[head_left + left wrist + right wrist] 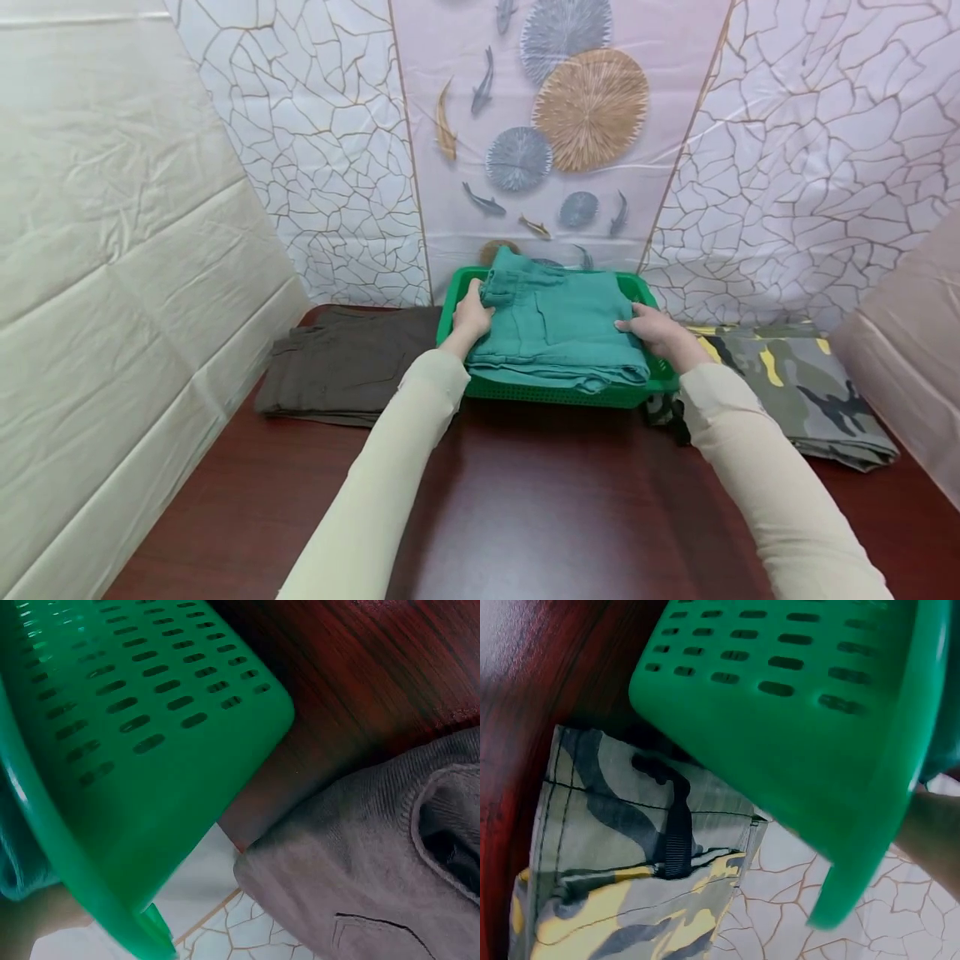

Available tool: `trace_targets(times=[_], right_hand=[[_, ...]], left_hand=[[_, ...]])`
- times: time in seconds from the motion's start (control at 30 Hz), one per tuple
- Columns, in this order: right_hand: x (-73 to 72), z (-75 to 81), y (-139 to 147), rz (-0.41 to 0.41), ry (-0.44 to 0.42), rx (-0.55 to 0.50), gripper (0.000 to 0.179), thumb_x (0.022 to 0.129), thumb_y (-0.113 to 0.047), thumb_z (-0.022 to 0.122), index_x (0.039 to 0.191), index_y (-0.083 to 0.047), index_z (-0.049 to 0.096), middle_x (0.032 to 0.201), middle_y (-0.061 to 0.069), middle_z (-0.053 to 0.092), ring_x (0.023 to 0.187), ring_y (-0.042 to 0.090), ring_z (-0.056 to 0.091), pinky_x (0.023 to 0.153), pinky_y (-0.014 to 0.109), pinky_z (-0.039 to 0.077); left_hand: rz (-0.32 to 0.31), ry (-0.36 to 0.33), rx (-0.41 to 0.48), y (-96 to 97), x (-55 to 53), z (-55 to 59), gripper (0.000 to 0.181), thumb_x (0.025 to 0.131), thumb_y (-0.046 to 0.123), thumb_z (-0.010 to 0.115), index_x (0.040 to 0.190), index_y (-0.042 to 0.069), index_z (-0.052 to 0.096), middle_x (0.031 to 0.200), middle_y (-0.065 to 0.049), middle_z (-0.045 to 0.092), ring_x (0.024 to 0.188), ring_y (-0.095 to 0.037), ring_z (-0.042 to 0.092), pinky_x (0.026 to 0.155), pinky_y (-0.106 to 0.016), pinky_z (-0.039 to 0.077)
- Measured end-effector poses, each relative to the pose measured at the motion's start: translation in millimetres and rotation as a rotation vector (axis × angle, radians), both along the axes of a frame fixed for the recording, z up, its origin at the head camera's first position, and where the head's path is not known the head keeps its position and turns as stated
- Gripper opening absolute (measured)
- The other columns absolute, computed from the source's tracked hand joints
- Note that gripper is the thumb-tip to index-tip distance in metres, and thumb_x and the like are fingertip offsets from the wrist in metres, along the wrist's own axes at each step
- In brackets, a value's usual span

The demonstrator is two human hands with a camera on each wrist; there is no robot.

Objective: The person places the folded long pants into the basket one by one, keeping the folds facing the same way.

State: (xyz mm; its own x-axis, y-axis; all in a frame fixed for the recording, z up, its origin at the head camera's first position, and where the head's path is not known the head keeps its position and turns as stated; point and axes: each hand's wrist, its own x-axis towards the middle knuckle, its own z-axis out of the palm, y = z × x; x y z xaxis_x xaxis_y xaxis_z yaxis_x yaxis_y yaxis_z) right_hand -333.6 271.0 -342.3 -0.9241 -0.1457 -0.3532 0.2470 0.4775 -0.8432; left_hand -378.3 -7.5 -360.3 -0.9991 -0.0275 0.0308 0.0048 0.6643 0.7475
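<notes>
Folded teal-green trousers [558, 321] lie in a green plastic basket [555, 395], their front edge overhanging its front rim. At the trousers' left side, my left hand [471, 315] grips the cloth, thumb on top. My right hand [660, 332] holds the opposite side, its thumb also on the cloth; the other fingers are mostly hidden. In the left wrist view the basket's slotted wall [150, 750] covers most of that hand. The right wrist view likewise has the basket wall [780, 735] in front, with a little of the hand or wrist showing behind the rim.
Folded dark grey-brown trousers [345, 362] lie left of the basket. To its right is a folded camouflage garment [802, 387] with a black strap [676, 832]. All stand on a dark red wooden table [525, 500]. Patterned cloth [337, 150] hangs behind; pale cloth walls flank both sides.
</notes>
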Motion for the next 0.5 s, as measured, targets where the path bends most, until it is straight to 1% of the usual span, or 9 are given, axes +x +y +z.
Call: trace_targets(times=[0.07, 0.1, 0.2, 0.27, 0.3, 0.37, 0.4, 0.43, 0.5], right_hand=[[2.0, -1.4, 3, 0.015, -0.032, -0.05, 0.078, 0.101, -0.012, 0.038, 0.145, -0.006, -0.027, 0.151, 0.019, -0.031, 0.142, 0.042, -0.012, 0.116, 0.054, 0.011], [2.9, -2.3, 4, 0.02, -0.036, -0.059, 0.08, 0.101, -0.01, 0.04, 0.145, -0.007, -0.027, 0.151, 0.02, -0.031, 0.143, 0.042, -0.01, 0.116, 0.054, 0.013], [3.5, -6.0, 1, 0.023, 0.019, -0.017, 0.08, 0.099, -0.006, 0.041, 0.147, -0.006, -0.022, 0.152, 0.024, -0.023, 0.142, 0.045, -0.003, 0.114, 0.056, 0.019], [2.5, -9.6, -3, -0.002, 0.09, 0.038, 0.077, 0.097, -0.002, 0.041, 0.149, -0.002, -0.016, 0.153, 0.028, -0.016, 0.142, 0.046, 0.001, 0.113, 0.057, 0.02], [1.4, -11.9, -6, -0.018, 0.129, 0.074, 0.074, 0.097, 0.0, 0.041, 0.149, 0.0, -0.011, 0.153, 0.03, -0.01, 0.142, 0.046, 0.003, 0.113, 0.057, 0.02], [-0.1, -16.7, -10, -0.049, 0.194, 0.13, 0.071, 0.095, 0.003, 0.043, 0.149, 0.004, -0.002, 0.152, 0.033, 0.001, 0.14, 0.047, 0.009, 0.112, 0.057, 0.021], [-0.5, -19.5, -12, -0.059, 0.215, 0.143, 0.069, 0.095, 0.004, 0.043, 0.149, 0.005, 0.0, 0.152, 0.034, 0.005, 0.14, 0.048, 0.012, 0.112, 0.058, 0.022], [-1.0, -22.6, -13, -0.067, 0.229, 0.159, 0.068, 0.094, 0.005, 0.043, 0.149, 0.005, 0.002, 0.151, 0.035, 0.008, 0.139, 0.048, 0.014, 0.111, 0.058, 0.022], [-1.5, -28.6, -15, -0.075, 0.25, 0.183, 0.067, 0.094, 0.005, 0.044, 0.148, 0.006, 0.005, 0.149, 0.036, 0.013, 0.137, 0.049, 0.018, 0.11, 0.058, 0.024]], left_hand=[[0.005, 0.011, 0.008, 0.9, -2.8, -2.5, 0.043, 0.097, 0.014, 0.053, 0.136, 0.018, 0.037, 0.134, -0.012, 0.053, 0.116, -0.033, 0.054, 0.092, -0.044, 0.045], [0.008, 0.041, 0.004, 0.8, -11.1, -12.1, 0.041, 0.096, 0.015, 0.055, 0.133, 0.019, 0.038, 0.13, -0.012, 0.055, 0.11, -0.032, 0.056, 0.087, -0.042, 0.047], [-0.032, 0.027, 0.049, -3.3, -44.3, -41.0, 0.046, 0.095, 0.02, 0.057, 0.135, 0.028, 0.037, 0.133, -0.007, 0.054, 0.111, -0.029, 0.056, 0.087, -0.042, 0.048], [-0.071, 0.076, 0.064, -5.0, -72.8, -69.2, 0.044, 0.096, 0.021, 0.055, 0.135, 0.03, 0.037, 0.132, -0.006, 0.053, 0.11, -0.028, 0.056, 0.082, -0.04, 0.048], [-0.1, 0.064, 0.092, -6.8, -86.3, -81.7, 0.045, 0.096, 0.019, 0.053, 0.136, 0.031, 0.037, 0.135, -0.005, 0.05, 0.114, -0.028, 0.054, 0.085, -0.041, 0.048], [-0.149, 0.012, 0.156, -10.3, -98.5, -90.5, 0.047, 0.098, 0.016, 0.049, 0.139, 0.034, 0.035, 0.141, -0.002, 0.045, 0.123, -0.025, 0.049, 0.094, -0.041, 0.045], [-0.152, -0.011, 0.168, -10.0, -103.2, -93.2, 0.047, 0.098, 0.012, 0.046, 0.139, 0.032, 0.035, 0.142, -0.003, 0.044, 0.126, -0.025, 0.047, 0.097, -0.041, 0.044], [-0.162, 0.0, 0.17, -10.7, -110.6, -101.9, 0.048, 0.097, 0.007, 0.043, 0.138, 0.031, 0.036, 0.141, -0.004, 0.044, 0.124, -0.026, 0.048, 0.094, -0.041, 0.045], [-0.156, -0.062, 0.186, -11.3, -125.3, -115.6, 0.055, 0.096, 0.002, 0.041, 0.139, 0.035, 0.035, 0.144, -0.002, 0.041, 0.127, -0.026, 0.045, 0.097, -0.043, 0.043]])
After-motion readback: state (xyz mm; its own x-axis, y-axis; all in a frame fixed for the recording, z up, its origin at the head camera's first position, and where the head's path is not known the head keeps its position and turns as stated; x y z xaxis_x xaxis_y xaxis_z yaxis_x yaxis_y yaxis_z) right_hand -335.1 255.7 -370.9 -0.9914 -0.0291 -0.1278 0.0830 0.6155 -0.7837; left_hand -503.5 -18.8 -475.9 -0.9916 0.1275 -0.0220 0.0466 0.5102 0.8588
